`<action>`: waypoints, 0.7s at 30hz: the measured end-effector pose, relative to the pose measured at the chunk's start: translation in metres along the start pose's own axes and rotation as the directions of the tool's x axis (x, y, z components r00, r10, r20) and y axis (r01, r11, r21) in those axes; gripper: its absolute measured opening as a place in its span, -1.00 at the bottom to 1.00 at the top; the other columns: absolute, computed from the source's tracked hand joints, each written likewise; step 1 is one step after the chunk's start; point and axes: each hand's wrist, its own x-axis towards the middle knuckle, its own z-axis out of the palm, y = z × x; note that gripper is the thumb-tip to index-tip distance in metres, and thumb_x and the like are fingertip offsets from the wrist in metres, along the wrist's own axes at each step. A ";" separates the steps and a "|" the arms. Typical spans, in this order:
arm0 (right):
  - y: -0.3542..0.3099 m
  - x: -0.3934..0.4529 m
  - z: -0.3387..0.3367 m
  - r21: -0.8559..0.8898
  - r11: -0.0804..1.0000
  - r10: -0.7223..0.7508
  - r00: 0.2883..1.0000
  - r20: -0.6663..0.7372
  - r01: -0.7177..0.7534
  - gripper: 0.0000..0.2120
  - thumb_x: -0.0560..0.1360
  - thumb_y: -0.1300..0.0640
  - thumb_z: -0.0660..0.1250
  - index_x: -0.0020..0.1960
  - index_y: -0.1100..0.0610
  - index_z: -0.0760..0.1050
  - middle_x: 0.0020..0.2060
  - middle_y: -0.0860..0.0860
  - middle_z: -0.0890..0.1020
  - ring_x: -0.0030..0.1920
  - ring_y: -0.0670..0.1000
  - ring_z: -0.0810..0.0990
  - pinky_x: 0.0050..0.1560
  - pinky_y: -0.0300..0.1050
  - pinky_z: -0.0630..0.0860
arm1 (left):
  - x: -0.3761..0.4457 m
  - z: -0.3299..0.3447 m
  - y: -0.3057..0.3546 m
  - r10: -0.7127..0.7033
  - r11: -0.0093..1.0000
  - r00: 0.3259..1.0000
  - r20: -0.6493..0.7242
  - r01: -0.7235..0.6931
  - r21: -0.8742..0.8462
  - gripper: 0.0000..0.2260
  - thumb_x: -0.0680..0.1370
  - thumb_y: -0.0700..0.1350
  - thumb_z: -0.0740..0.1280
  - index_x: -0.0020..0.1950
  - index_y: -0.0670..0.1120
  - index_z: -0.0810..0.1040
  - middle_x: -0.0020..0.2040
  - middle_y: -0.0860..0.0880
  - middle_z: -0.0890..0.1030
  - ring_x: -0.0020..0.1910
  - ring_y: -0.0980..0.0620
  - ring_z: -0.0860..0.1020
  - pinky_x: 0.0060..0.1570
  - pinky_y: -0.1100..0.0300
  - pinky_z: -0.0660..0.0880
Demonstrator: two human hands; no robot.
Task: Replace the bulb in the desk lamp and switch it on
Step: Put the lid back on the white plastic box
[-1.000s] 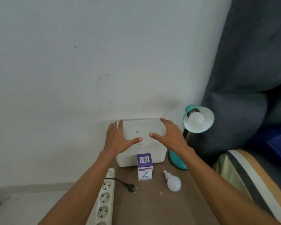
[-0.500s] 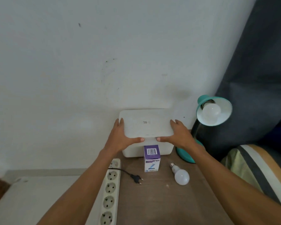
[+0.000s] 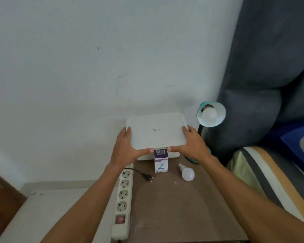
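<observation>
A teal desk lamp (image 3: 218, 109) stands at the table's back right, a white bulb (image 3: 209, 115) screwed into its shade. A loose white bulb (image 3: 187, 173) lies on the brown table (image 3: 174, 207) beside a purple and white bulb box (image 3: 161, 160). My left hand (image 3: 125, 149) and my right hand (image 3: 194, 146) grip the two sides of a white box lid (image 3: 156, 131), held lifted above the white box (image 3: 174, 155) at the wall. The lamp's black plug (image 3: 148, 178) lies unplugged on the table.
A white power strip (image 3: 124, 197) with several sockets and a red switch runs along the table's left edge. A dark grey curtain (image 3: 270, 67) hangs behind the lamp. A striped cloth (image 3: 263, 176) lies to the right. The white wall is close behind.
Both hands came down onto the lid, took hold of its sides and raised it off the white box. The view shifted, so the lamp sits further right in the frame.
</observation>
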 end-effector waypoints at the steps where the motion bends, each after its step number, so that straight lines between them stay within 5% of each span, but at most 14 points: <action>1: 0.001 -0.016 0.000 -0.004 1.000 -0.001 1.000 -0.008 0.001 0.06 0.26 -0.35 0.51 0.56 0.08 0.15 0.46 0.05 0.30 0.41 0.09 0.34 0.31 0.03 0.41 | -0.016 -0.002 0.002 0.011 1.000 1.000 -0.004 -0.011 0.001 0.20 0.18 0.44 0.56 0.61 -0.12 0.17 0.56 -0.08 0.30 0.53 -0.08 0.27 0.43 0.09 0.29; 5: 0.018 -0.081 0.011 -0.014 1.000 0.027 0.999 -0.019 -0.027 0.06 0.22 -0.38 0.51 0.54 0.04 0.19 0.44 0.04 0.34 0.37 0.10 0.38 0.27 0.07 0.44 | -0.083 0.008 -0.001 0.013 0.999 1.000 -0.009 -0.013 -0.049 0.07 0.15 0.47 0.57 0.48 -0.05 0.32 0.38 -0.01 0.46 0.35 0.00 0.43 0.34 0.09 0.46; 11: 0.049 -0.170 0.044 0.039 0.997 0.059 0.998 0.022 -0.060 0.05 0.26 -0.31 0.54 0.56 -0.02 0.10 0.48 0.00 0.28 0.38 0.02 0.35 0.26 -0.09 0.38 | -0.178 0.041 -0.015 -0.151 0.988 0.978 0.141 0.153 -0.003 0.23 0.19 0.45 0.56 0.65 -0.02 0.04 0.63 -0.05 0.19 0.58 -0.10 0.21 0.51 -0.09 0.27; 14: 0.063 -0.196 0.057 -0.006 0.990 0.140 0.985 0.105 -0.140 0.12 0.24 -0.36 0.52 0.58 -0.03 0.02 0.51 0.02 0.22 0.42 0.06 0.31 0.34 0.05 0.38 | -0.206 0.056 -0.020 -0.231 0.973 0.947 0.221 0.221 0.073 0.27 0.21 0.46 0.54 0.67 -0.04 -0.03 0.68 -0.05 0.07 0.64 -0.10 0.09 0.56 -0.11 0.17; 21: 0.085 -0.237 0.075 -0.050 0.975 0.223 0.958 0.177 -0.218 0.12 0.24 -0.37 0.50 0.59 0.03 0.03 0.51 0.04 0.22 0.44 0.08 0.29 0.36 0.06 0.36 | -0.241 0.077 -0.023 -0.291 0.957 0.893 0.344 0.262 0.128 0.28 0.19 0.43 0.57 0.67 -0.08 -0.02 0.63 -0.06 0.19 0.58 -0.10 0.23 0.51 -0.03 0.29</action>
